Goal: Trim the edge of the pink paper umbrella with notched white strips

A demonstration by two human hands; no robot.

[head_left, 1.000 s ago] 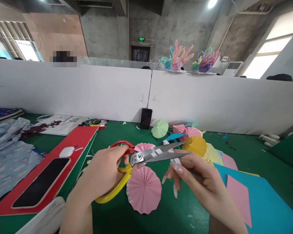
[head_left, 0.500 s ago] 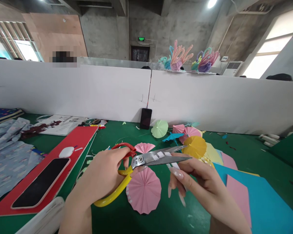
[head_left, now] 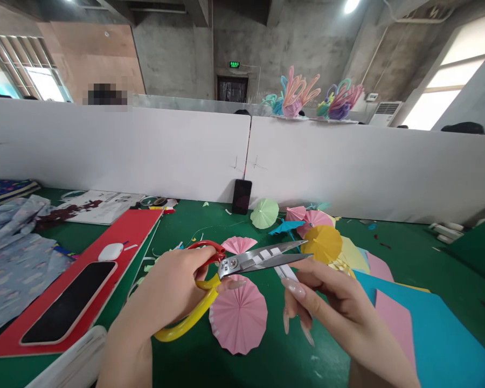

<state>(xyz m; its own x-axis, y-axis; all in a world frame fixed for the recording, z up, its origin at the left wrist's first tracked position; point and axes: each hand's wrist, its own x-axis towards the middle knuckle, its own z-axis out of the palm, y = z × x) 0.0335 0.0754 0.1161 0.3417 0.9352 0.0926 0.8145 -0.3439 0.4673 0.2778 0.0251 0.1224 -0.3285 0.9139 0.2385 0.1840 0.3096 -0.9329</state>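
Pink pleated paper disc (head_left: 239, 318) lies on the green desk (head_left: 181, 366); places below are taken from it. Scissors (head_left: 233, 262) are held above its far edge, the left hand (head_left: 173, 285) having its fingers closed round the handles. Blades stand apart. The right hand (head_left: 327, 296), to the right of the disc, pinches a white strip (head_left: 288, 274) between its fingers.

Change noted: one second ago the strip crossed between the blades, with two white pieces near the pivot. Now three white pieces (head_left: 267, 254) sit on the blades and the strip ends at the lower blade, judged as one further cut completed.

Beyond the disc, a black phone (head_left: 241, 196) leans on a white partition (head_left: 165, 151); right of it are coloured paper parasols (head_left: 264, 214) and a blue sheet (head_left: 448, 323). Left, a red board (head_left: 133, 231). Concrete walls (head_left: 173, 64) behind.
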